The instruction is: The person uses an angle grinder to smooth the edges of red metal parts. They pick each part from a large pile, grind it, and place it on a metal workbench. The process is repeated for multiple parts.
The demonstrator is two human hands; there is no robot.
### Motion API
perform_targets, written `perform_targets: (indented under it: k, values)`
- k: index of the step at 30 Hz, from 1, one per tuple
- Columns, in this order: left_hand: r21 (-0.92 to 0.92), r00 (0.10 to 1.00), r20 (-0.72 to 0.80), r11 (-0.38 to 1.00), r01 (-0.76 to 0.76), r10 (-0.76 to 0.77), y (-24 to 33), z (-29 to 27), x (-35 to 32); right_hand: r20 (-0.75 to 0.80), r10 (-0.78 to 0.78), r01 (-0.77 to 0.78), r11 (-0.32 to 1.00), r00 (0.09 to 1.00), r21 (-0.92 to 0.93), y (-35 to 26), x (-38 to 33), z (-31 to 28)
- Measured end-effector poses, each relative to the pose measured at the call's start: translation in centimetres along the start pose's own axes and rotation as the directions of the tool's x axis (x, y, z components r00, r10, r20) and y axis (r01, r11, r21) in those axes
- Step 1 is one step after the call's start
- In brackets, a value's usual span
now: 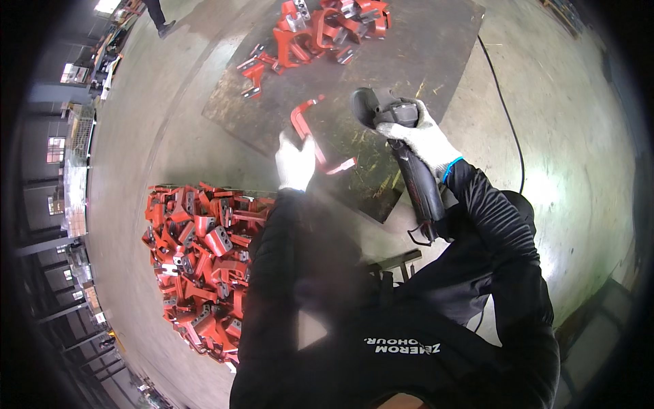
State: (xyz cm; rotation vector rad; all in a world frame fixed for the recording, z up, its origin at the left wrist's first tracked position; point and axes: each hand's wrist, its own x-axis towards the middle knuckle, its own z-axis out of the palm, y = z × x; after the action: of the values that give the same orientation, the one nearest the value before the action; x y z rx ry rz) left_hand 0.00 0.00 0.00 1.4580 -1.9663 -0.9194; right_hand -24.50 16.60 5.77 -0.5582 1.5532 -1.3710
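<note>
My left hand (296, 161), in a white glove, is closed on a red C-shaped metal bracket (308, 134), held over the dark metal plate (255, 119). One end of the bracket points away from me, the other toward the lower right. In my right hand (429, 140), also gloved in white, is a black angle grinder (417, 180). My fingers wrap round its head, and the long body slants down toward my knee. The grinder's round guard or disc (364, 108) faces the bracket, with a gap between them.
Several red brackets (320, 31) lie heaped on the plate's far part. A larger pile of red metal parts (204, 266) fills a container or stack at my left. A black cable (507, 109) runs over the concrete floor at right. Another person's leg (157, 13) shows far left.
</note>
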Motion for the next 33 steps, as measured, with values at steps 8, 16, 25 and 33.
perform_targets:
  k: [8,16,25,33]
  values:
    - [-0.476,0.914,0.404,0.859,0.188,0.024,-1.4,-2.1,-0.9,-0.007,-0.16,0.16,0.985,0.987,-0.062,-0.8,0.6,3.7]
    - [-0.515,0.89,0.453,0.799,0.312,-0.056,-0.3,-1.4,-1.8,0.023,-0.137,0.137,0.991,0.99,-0.012,0.3,1.3,3.2]
    - [-0.588,0.92,0.392,0.767,0.256,-0.006,1.7,-3.3,-2.0,-0.039,-0.058,0.055,0.996,0.998,-0.075,0.9,-0.2,2.8]
    - [-0.792,0.796,0.606,0.094,0.603,0.0,-1.3,0.0,-2.2,-0.054,-0.435,0.277,0.659,0.899,-0.699,0.7,-0.7,3.6]
